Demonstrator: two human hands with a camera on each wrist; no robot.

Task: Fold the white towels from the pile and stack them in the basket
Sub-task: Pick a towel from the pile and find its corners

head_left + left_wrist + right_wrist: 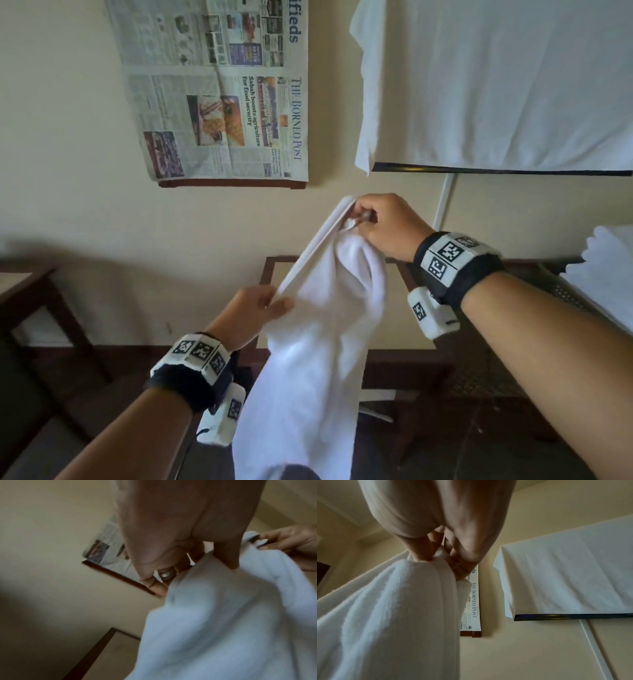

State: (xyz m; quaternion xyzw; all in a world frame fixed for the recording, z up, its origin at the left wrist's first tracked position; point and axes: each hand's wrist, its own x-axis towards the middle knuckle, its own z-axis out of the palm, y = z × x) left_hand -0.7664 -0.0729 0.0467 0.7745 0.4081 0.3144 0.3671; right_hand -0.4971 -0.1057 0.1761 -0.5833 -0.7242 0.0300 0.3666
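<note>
A white towel hangs in the air between both hands, its lower end dropping out of the head view. My right hand pinches the towel's top corner, raised in front of the wall. My left hand is lower and to the left, pinching the hemmed edge a short way down. In the left wrist view the left hand holds the towel between thumb and fingers. In the right wrist view the right hand clamps the bunched towel. More white towels lie at the right edge.
A newspaper covers a wall frame at upper left. A white cloth drapes a dark-edged panel at upper right. A low wooden table stands at the left, and a wooden frame shows behind the towel.
</note>
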